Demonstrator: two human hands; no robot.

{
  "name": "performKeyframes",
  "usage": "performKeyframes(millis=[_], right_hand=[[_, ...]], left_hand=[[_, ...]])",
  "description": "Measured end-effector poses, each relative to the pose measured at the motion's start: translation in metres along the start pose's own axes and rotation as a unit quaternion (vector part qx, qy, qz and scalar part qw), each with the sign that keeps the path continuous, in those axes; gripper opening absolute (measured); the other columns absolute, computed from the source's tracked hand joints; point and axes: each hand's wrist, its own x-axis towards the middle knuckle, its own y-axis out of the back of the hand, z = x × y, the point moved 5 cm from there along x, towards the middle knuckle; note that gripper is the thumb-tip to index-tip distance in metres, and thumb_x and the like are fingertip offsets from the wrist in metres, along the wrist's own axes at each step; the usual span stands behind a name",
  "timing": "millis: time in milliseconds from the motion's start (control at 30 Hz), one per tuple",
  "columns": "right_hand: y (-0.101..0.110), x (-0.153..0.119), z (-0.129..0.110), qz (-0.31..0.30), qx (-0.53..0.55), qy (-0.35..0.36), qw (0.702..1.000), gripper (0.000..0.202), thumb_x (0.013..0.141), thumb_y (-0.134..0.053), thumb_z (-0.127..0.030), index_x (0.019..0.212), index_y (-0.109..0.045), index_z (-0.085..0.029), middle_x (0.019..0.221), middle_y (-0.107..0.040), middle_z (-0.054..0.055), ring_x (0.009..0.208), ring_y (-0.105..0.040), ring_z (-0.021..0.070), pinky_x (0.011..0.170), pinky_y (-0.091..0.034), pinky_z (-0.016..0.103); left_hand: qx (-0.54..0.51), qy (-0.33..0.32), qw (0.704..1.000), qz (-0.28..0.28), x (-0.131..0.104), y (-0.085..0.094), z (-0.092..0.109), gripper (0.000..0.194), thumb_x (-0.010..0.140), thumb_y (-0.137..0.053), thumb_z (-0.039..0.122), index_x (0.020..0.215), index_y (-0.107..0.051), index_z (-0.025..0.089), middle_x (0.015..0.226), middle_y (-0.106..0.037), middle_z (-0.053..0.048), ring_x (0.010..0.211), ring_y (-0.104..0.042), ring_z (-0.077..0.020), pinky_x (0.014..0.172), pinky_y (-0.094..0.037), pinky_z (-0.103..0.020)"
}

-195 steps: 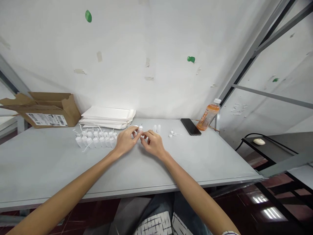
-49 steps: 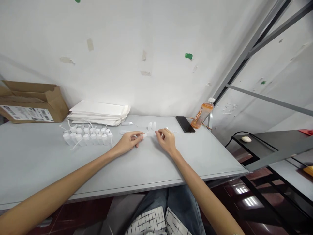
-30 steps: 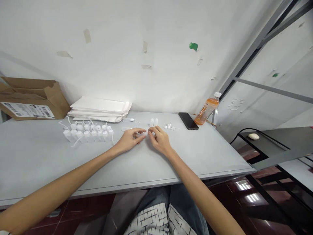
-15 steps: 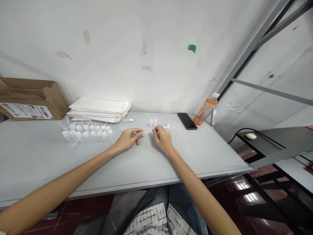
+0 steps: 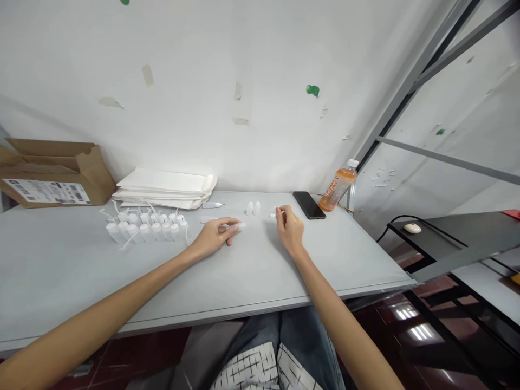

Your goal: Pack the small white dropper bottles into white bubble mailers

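Note:
My left hand point(image 5: 216, 235) is closed on a small white bottle point(image 5: 241, 226), whose end sticks out past the fingertips. My right hand point(image 5: 290, 228) is over the small white parts point(image 5: 272, 215), its thumb and fingers pinched together; what they hold, if anything, is too small to make out. Two small white bottles point(image 5: 253, 208) stand between and behind my hands. Another bottle point(image 5: 208, 220) lies beside my left hand, and a capped one with a thin tube point(image 5: 212, 205) lies behind it. Several white bottles with tubes point(image 5: 145, 233) stand in rows at the left.
A stack of white sheets point(image 5: 164, 187) and an open cardboard box point(image 5: 54, 173) are at the back left of the grey table point(image 5: 170, 287). A black phone point(image 5: 309, 205) and an orange drink bottle point(image 5: 338, 187) are at the back right.
My right hand has moved right, away from my left hand and over to the small white parts. My left hand keeps its hold on the bottle. The view has shifted slightly.

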Motion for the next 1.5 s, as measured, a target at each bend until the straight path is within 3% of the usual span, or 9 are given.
performKeyframes(millis=[233,367,600,800,1000,1133,1233,1367,1500], right_hand=[[0.022,0.004,0.057,-0.034,-0.016,-0.025,0.999,0.040,0.099,-0.030,-0.051,0.089,-0.054,-0.021,0.062,-0.055,0.000,0.057,-0.052,0.0184,0.059,-0.033,0.029],[0.025,0.003,0.066,-0.063,-0.021,-0.030,0.997,0.037,0.098,-0.031,-0.050,0.091,-0.053,-0.022,0.063,-0.055,0.000,0.056,-0.053,0.0188,0.059,-0.034,0.029],[0.023,0.001,0.055,-0.090,-0.015,-0.012,0.996,0.028,0.100,-0.033,-0.041,0.096,-0.054,-0.022,0.083,-0.067,0.005,0.066,-0.058,0.0193,0.065,-0.038,0.029],[0.023,0.000,0.055,-0.092,-0.063,-0.007,0.994,0.025,0.100,-0.037,-0.035,0.100,-0.056,-0.020,0.102,-0.064,0.010,0.072,-0.057,0.0185,0.066,-0.039,0.029],[0.016,-0.005,0.050,-0.148,-0.119,0.000,0.982,0.022,0.097,-0.046,-0.032,0.103,-0.063,-0.020,0.112,-0.059,0.010,0.065,-0.054,0.0138,0.059,-0.035,0.028],[0.017,-0.006,0.048,-0.132,-0.111,-0.002,0.985,0.023,0.095,-0.048,-0.032,0.104,-0.065,-0.019,0.114,-0.058,0.011,0.064,-0.054,0.0131,0.059,-0.037,0.028],[0.023,-0.004,0.045,-0.074,-0.084,-0.010,0.994,0.022,0.093,-0.048,-0.031,0.099,-0.065,-0.018,0.117,-0.057,0.012,0.065,-0.055,0.0127,0.060,-0.039,0.028],[0.028,-0.003,0.027,0.008,-0.019,-0.015,1.000,0.026,0.095,-0.044,-0.034,0.089,-0.063,-0.018,0.113,-0.060,0.013,0.063,-0.055,0.0117,0.061,-0.043,0.029],[0.005,-0.014,-0.016,-0.084,0.064,0.033,0.994,0.031,0.098,-0.042,-0.041,0.088,-0.063,-0.020,0.097,-0.066,0.009,0.059,-0.054,0.0114,0.062,-0.044,0.027]], left_hand=[[0.010,-0.009,1.000,-0.003,0.000,-0.001,0.000,0.057,0.084,-0.059,0.064,0.114,-0.070,0.016,0.056,-0.061,0.002,0.045,-0.039,-0.0093,0.050,-0.034,-0.024],[0.012,-0.013,1.000,-0.002,0.000,0.000,0.000,0.056,0.084,-0.059,0.063,0.114,-0.069,0.016,0.057,-0.061,0.002,0.045,-0.043,-0.0103,0.049,-0.033,-0.024],[0.015,-0.013,1.000,-0.005,0.001,0.000,-0.003,0.056,0.086,-0.059,0.062,0.118,-0.067,0.018,0.061,-0.063,0.001,0.045,-0.040,-0.0094,0.049,-0.033,-0.024],[0.015,-0.013,1.000,0.000,0.003,0.000,-0.009,0.057,0.085,-0.059,0.063,0.120,-0.066,0.018,0.064,-0.063,0.001,0.044,-0.043,-0.0092,0.047,-0.033,-0.024],[-0.019,-0.029,0.999,0.010,0.004,0.000,-0.010,0.061,0.083,-0.062,0.060,0.130,-0.061,0.022,0.097,-0.065,-0.006,0.052,-0.056,-0.0099,0.044,-0.035,-0.022],[-0.017,-0.025,0.999,0.017,0.003,-0.001,-0.007,0.066,0.082,-0.062,0.061,0.133,-0.059,0.019,0.097,-0.065,-0.007,0.051,-0.055,-0.0098,0.044,-0.036,-0.023],[-0.007,-0.029,0.999,0.030,0.001,-0.001,-0.004,0.067,0.082,-0.059,0.062,0.132,-0.061,0.017,0.098,-0.066,-0.009,0.054,-0.058,-0.0115,0.046,-0.038,-0.023],[0.021,-0.047,0.998,0.033,0.000,-0.001,0.001,0.066,0.086,-0.054,0.059,0.134,-0.060,0.015,0.092,-0.068,-0.009,0.062,-0.063,-0.0151,0.049,-0.041,-0.024],[0.053,-0.068,0.995,0.042,-0.003,-0.002,0.005,0.063,0.088,-0.054,0.055,0.134,-0.061,0.014,0.073,-0.069,-0.005,0.062,-0.064,-0.0174,0.056,-0.046,-0.026]])
